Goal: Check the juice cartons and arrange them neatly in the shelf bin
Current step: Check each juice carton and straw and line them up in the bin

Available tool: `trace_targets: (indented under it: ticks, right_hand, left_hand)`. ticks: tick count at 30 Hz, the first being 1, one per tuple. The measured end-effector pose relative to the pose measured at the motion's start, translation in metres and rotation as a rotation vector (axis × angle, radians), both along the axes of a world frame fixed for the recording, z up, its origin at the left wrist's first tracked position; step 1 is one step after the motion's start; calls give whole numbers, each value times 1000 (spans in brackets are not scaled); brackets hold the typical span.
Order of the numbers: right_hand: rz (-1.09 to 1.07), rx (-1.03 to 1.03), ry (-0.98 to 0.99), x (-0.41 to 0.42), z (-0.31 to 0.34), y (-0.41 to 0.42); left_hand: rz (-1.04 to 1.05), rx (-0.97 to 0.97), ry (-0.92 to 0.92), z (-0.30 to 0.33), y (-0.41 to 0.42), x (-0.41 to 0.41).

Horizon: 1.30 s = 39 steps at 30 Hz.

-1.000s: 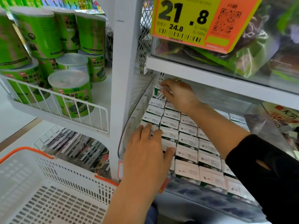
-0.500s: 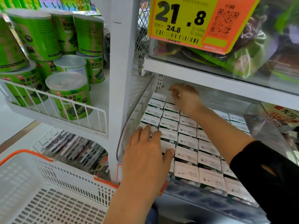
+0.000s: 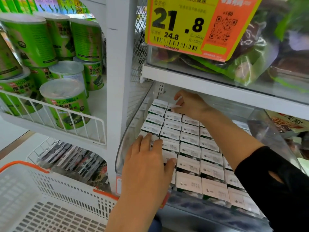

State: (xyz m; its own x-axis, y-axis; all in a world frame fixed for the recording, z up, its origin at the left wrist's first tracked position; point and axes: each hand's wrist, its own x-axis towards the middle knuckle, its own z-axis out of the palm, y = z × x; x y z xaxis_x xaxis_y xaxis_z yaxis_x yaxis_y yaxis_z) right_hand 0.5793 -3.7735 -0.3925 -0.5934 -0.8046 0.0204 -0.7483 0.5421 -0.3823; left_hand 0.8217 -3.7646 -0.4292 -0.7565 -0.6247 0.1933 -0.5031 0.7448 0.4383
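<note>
Most juice cartons (image 3: 189,139) were already ranged in tidy rows within the clear shelf bin (image 3: 127,131), the left hand (image 3: 148,163) laid flat upon the front ones, while one back-row carton (image 3: 172,106) was pinched by the right hand (image 3: 190,104), apparently yet to be seated

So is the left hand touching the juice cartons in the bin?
Touching. The head view shows the left hand lying flat, fingers straight, on the tops of the front-left juice cartons, with no gap visible beneath it.

White-topped juice cartons (image 3: 189,138) stand in rows inside the clear plastic shelf bin (image 3: 122,143); green seaweed canisters (image 3: 65,104) sit left, white plastic basket (image 3: 50,206) below
</note>
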Motion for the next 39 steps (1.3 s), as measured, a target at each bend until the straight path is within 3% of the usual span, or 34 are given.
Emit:
trace_targets:
  ticks: [7, 15, 24, 28, 35, 39]
  right_hand:
    - [49, -104, 168, 12, -7, 8]
    - [100, -563, 384, 34, -1, 49]
    - [-278, -1037, -522, 80, 3, 130]
    - [-326, -1089, -864, 110, 2, 164]
    - [-291, -1109, -956, 125, 2, 199]
    - [-279, -1059, -954, 123, -1, 198]
  left_hand:
    - [2, 1, 12, 1, 1, 1]
    - [6, 20, 49, -1, 0, -1]
    - [-10, 205, 501, 12, 22, -4]
    - [-138, 461, 556, 18, 45, -14]
    - [-332, 780, 517, 21, 56, -15]
    - [-330, 792, 571, 20, 55, -16]
